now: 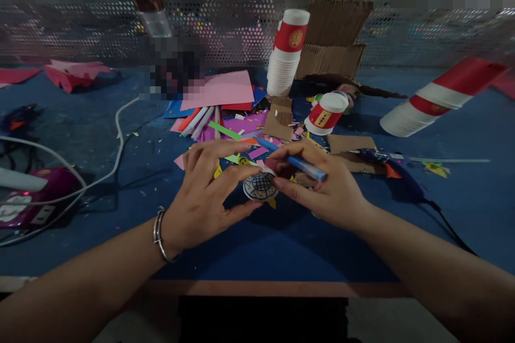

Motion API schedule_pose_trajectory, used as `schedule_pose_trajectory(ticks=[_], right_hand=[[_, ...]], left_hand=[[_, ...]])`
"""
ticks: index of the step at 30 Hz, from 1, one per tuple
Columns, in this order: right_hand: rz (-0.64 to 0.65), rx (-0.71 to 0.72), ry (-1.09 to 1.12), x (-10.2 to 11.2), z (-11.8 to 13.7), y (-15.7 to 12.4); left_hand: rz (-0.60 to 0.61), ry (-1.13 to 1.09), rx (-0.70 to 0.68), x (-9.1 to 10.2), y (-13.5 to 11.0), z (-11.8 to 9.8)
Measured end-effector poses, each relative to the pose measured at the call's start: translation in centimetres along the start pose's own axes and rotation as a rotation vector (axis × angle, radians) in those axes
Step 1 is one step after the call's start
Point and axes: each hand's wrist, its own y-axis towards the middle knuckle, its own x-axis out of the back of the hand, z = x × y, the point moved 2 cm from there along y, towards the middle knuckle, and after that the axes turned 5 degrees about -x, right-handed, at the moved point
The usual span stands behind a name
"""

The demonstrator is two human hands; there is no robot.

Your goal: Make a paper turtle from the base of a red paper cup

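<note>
A small round white paper piece, which looks like the bottom of a paper cup (260, 186), carries a dark blue pattern of lines and faces me. My left hand (209, 187), with a silver bangle at the wrist, pinches its rim between thumb and fingers. In my right hand (322, 179) lies a blue marker (306, 166), slanting between the fingers with its narrow end towards the far left. The thumb of that same hand touches the right side of the patterned piece. The fingers hide part of the rim.
Paper scraps and pink paper (221, 90) lie beyond my hands. Stacked paper cups (284, 59) stand behind, with a single red-and-white cup (326, 112) nearer. A tilted cup stack (438, 99) and a glue gun (396, 169) are right. A white cable (117, 134) curls left.
</note>
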Motion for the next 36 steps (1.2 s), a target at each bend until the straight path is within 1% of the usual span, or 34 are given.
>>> schedule_pose_trajectory(ticks=[2, 5, 10, 13, 15, 17, 20, 22, 23, 26, 27, 29, 31, 32, 36], right_hand=[[-0.012, 0.011, 0.012, 0.0, 0.0, 0.0], [-0.019, 0.011, 0.037, -0.1, 0.0, 0.0], [-0.026, 0.032, 0.062, -0.2, 0.0, 0.2], [-0.016, 0.027, 0.076, -0.1, -0.1, 0.3], [-0.011, 0.024, 0.067, -0.1, -0.3, 0.3], [-0.007, 0.027, 0.044, 0.0, -0.3, 0.3], [-0.002, 0.036, -0.039, 0.1, -0.3, 0.3], [-0.013, 0.041, -0.130, 0.4, -0.2, 0.3], [-0.018, 0.050, -0.184, 0.6, -0.2, 0.3], [-0.009, 0.104, -0.384, 1.1, -0.4, 0.4], [0.009, 0.132, -0.465, 1.2, -0.6, 0.5], [0.078, 0.191, -0.626, 1.2, -0.9, 0.5], [0.159, 0.240, -0.750, 0.8, -1.3, 0.5], [0.196, 0.256, -0.794, 0.6, -1.5, 0.4], [0.275, 0.278, -0.856, -0.1, -1.8, 0.2]], left_hand=[[0.005, -0.056, 0.028, -0.1, -0.1, 0.1], [0.004, -0.237, 0.093, -0.6, -0.4, 0.5], [0.012, -0.528, 0.293, -1.7, -0.9, 1.4], [0.014, -0.709, 0.378, -2.0, -0.8, 1.4], [0.047, -0.806, 0.463, -2.1, -0.8, 1.3], [0.066, -0.872, 0.577, -2.1, -0.7, 1.3], [0.050, -0.938, 0.731, -2.0, -0.6, 1.6], [0.007, -0.982, 0.831, -1.9, -0.5, 2.1], [-0.041, -1.006, 0.878, -1.9, -0.5, 2.5], [-0.264, -1.067, 0.979, -1.4, -0.4, 3.5], [-0.336, -1.081, 0.998, -1.2, -0.4, 3.8], [-0.431, -1.099, 1.027, -1.0, -0.5, 4.1], [-0.473, -1.108, 1.054, -0.8, -0.5, 4.2], [-0.474, -1.111, 1.068, -0.9, -0.5, 4.2], [-0.432, -1.096, 1.119, -1.2, -0.7, 4.3]])
